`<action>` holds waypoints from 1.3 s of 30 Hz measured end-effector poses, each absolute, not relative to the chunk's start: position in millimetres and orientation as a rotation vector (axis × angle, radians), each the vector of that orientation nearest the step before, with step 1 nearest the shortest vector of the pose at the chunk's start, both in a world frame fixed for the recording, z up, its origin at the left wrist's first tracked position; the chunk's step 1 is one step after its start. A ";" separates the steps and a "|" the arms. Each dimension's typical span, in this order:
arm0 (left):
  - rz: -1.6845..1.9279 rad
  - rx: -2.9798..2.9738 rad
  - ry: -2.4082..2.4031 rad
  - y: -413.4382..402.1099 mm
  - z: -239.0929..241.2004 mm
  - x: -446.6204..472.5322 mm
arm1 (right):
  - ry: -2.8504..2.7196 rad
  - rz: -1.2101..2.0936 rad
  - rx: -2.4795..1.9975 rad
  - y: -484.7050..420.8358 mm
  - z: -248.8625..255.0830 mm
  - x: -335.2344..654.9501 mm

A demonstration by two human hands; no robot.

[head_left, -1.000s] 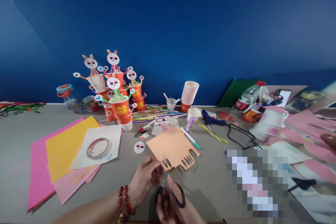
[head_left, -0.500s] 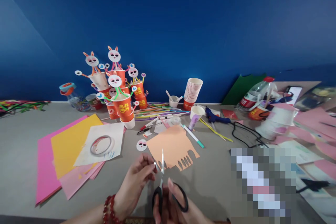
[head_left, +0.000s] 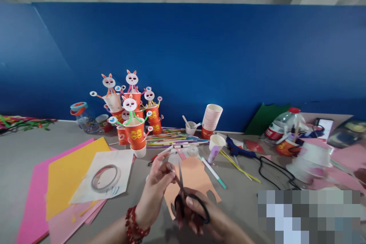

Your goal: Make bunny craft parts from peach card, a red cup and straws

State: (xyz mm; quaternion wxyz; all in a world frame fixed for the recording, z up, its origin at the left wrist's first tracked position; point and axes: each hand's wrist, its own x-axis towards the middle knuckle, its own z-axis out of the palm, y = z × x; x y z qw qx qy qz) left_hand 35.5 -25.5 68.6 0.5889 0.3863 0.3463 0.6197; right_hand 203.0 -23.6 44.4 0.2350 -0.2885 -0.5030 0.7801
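- Far off to the left of the left hand, a tangle of coloured strips (head_left: 31,124) lies by the blue wall (head_left: 183,61).
- Nearer on that side, a pink sheet (head_left: 32,198) lies beneath a yellow sheet (head_left: 68,171); a white sheet (head_left: 124,164) overlaps the yellow one, with a tape roll (head_left: 95,184) flat on it.
- Beyond the left hand stand cup figures (head_left: 135,133), red and white cups topped with rabbit faces.
- The left hand (head_left: 156,188), with a red bead bracelet (head_left: 134,225) at its wrist, is raised and pinching a small pale piece (head_left: 171,168) between thumb and finger (too small to make out its shape).
- Just right of those fingertips are the scissors (head_left: 182,188), blades slightly parted and pointing away from the person.
- Under and beyond both hands lies the peach sheet (head_left: 194,175), its near edge notched by cutouts.
- The right hand (head_left: 197,206) grasps the scissors, its thumb in one black loop.
- Beyond the right hand stand a stack of paper cups (head_left: 212,118) and a white and purple cup (head_left: 215,145), with a teal-capped marker (head_left: 214,173) lying nearer.
- Farther right of it lie a blue glue gun (head_left: 240,149) and, behind, a plastic bottle (head_left: 276,129).
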 end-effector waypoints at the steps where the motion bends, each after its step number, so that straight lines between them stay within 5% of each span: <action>1: 1.448 0.884 0.809 -22.5 67.3 34.2 | -1.369 2.178 -0.774 -22.5 39.4 203.5; 15: 1.599 0.728 0.921 -7.4 57.2 16.5 | -1.511 1.980 -0.945 -21.8 27.5 202.7; 39: 1.192 0.786 0.915 -31.0 42.5 40.4 | -1.444 1.812 -0.982 -26.4 28.7 200.2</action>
